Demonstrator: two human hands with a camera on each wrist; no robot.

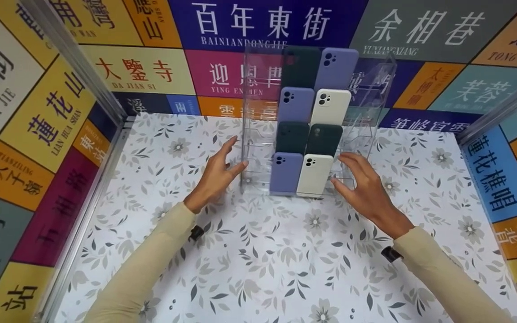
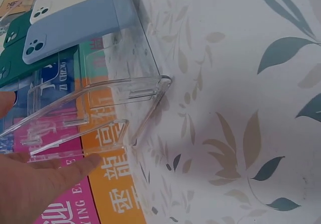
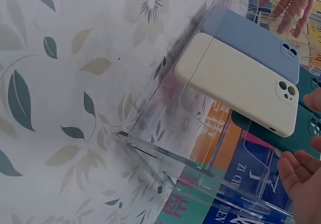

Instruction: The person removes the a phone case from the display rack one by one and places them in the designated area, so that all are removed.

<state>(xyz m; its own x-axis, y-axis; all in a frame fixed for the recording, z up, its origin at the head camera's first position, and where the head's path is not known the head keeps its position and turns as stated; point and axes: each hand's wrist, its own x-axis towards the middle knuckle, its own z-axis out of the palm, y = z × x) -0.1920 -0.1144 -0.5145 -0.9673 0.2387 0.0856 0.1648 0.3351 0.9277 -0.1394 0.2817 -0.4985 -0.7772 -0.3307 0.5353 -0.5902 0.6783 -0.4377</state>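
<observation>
A clear acrylic display stand point(image 1: 258, 130) holds phone cases in two columns. In the bottom row are a purple case point(image 1: 286, 174) and a white case point(image 1: 315, 176); two dark green cases point(image 1: 325, 140) sit just above. Higher up are another white case point(image 1: 330, 106), two more purple cases point(image 1: 295, 104) and a dark green case point(image 1: 301, 67). My left hand point(image 1: 216, 177) is at the stand's left side, fingers spread, thumb tip close to its side panel. My right hand point(image 1: 366, 193) is at the right side, fingers loosely bent, fingertips near the lower cases, gripping nothing.
The stand rests on a table covered with a white floral cloth point(image 1: 258, 269). Behind it rises a back wall point(image 1: 151, 76) of coloured panels with Chinese lettering. Similar side walls point(image 1: 56, 116) with metal edge rails point(image 1: 83, 215) bound the table.
</observation>
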